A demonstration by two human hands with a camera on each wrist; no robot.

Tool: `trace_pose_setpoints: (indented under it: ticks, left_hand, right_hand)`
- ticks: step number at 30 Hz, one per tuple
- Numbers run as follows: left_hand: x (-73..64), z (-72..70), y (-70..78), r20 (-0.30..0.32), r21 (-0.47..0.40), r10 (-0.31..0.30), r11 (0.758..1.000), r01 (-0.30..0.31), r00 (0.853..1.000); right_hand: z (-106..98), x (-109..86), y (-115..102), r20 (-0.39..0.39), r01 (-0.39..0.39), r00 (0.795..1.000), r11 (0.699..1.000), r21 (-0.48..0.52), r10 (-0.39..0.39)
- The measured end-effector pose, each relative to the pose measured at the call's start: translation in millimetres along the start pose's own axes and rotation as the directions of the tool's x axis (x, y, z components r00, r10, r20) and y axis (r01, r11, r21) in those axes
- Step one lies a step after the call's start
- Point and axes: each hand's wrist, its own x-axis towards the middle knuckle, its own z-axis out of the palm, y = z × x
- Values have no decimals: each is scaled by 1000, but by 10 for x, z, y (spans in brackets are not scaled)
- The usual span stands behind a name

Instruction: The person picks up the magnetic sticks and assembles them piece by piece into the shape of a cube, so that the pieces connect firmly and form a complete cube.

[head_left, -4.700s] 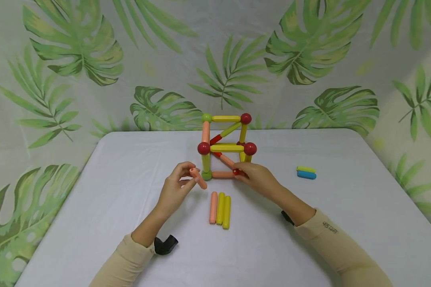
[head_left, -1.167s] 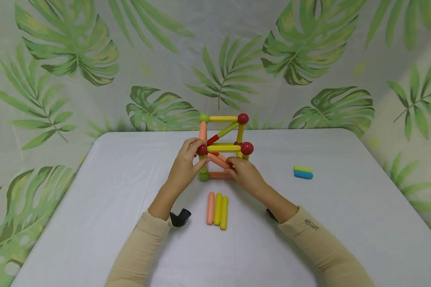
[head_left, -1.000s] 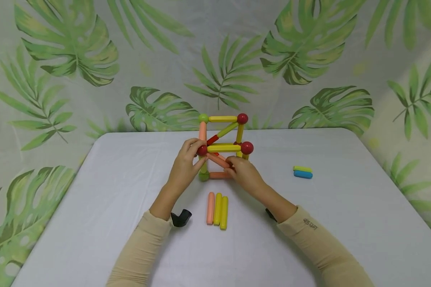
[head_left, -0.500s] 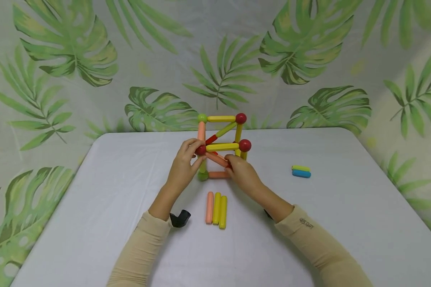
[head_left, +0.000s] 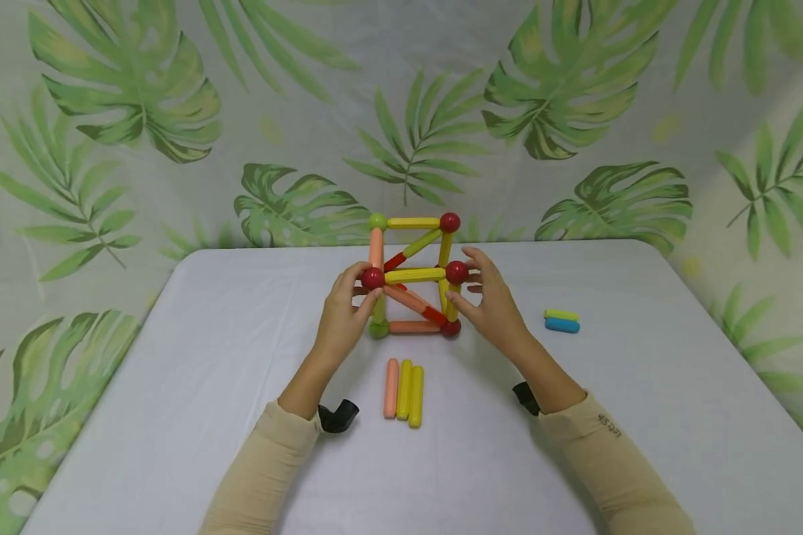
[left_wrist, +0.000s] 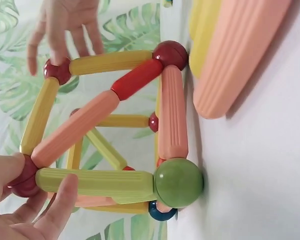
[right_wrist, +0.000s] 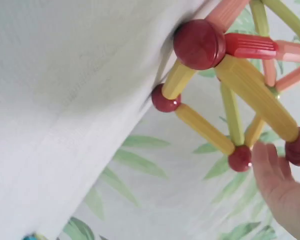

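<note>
A cube-shaped frame of magnetic sticks and balls [head_left: 415,276] stands on the table. My left hand [head_left: 340,312] pinches the red ball [head_left: 373,279] at its top front left corner, thumb and fingers around it in the left wrist view. Across the front face runs a salmon stick [left_wrist: 77,127] joined to a short red stick [left_wrist: 136,80], down to the lower right red ball [head_left: 451,328]. My right hand [head_left: 498,308] has its fingers spread around the top right red ball [head_left: 457,272]; whether they touch it I cannot tell.
In front of the frame lie a salmon stick [head_left: 391,388] and two yellow sticks [head_left: 410,394] side by side. Further right are a short yellow-green stick [head_left: 561,315] and a short blue stick [head_left: 562,325]. A leaf-patterned cloth [head_left: 294,119] hangs behind the white table [head_left: 241,327].
The salmon stick, earlier in my left hand, now spans the front face diagonally. My right hand has let go of the diagonal and moved up right to the top right ball.
</note>
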Motion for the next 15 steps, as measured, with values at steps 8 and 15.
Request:
trace_pose_setpoints:
  ticks: [8,15]
  left_hand:
    - [67,-44,56,58,-161,-28,986,37,998]
    - [232,-97,-82,138,-215,-39,974,69,990]
  right_hand:
    - [26,-48,51,73,-96,993,991,90,90]
    - [100,-142,-88,63,-44,997,996,74,40]
